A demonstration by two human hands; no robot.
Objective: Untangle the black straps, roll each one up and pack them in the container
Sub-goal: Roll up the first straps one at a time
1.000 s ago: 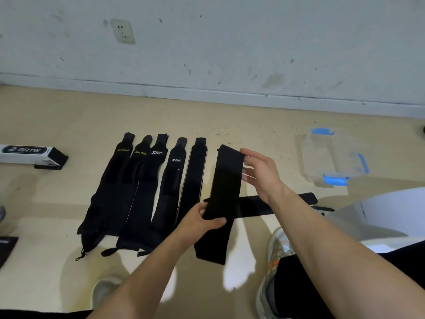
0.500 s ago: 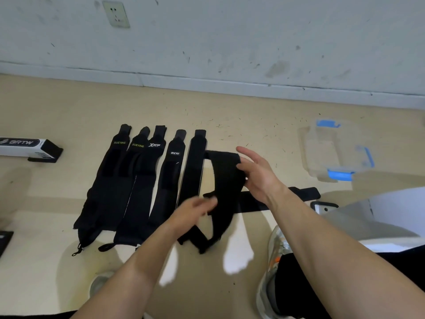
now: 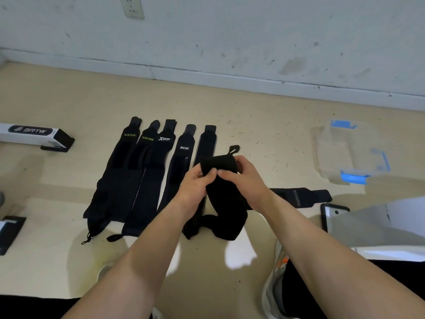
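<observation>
Both hands on one black strap (image 3: 226,203), its far end lifted off the floor (image 3: 253,125). Grip: left hand (image 3: 195,189) pinches the strap's left edge between thumb and fingers. The right hand (image 3: 243,180) curls its fingers over the top fold, thumb tip meeting the left thumb at mid-width. The long axis runs from the grip straight back toward me, and the slack tail bunches on the floor near my feet. A small loop (image 3: 234,148) pokes out past the fold, on the wall side. The far end looks turned over once, which I judge to be the start of a roll, though the fabric is too dark to count turns. Rolling must therefore travel toward me, down the tail. Five flat straps (image 3: 147,180) lie in a row to the left, and a crosswise strap (image 3: 301,197) passes under my right wrist. The container (image 3: 345,155) stands well apart toward the floor's right side, with nothing black showing in it; the right hand is nearer.
</observation>
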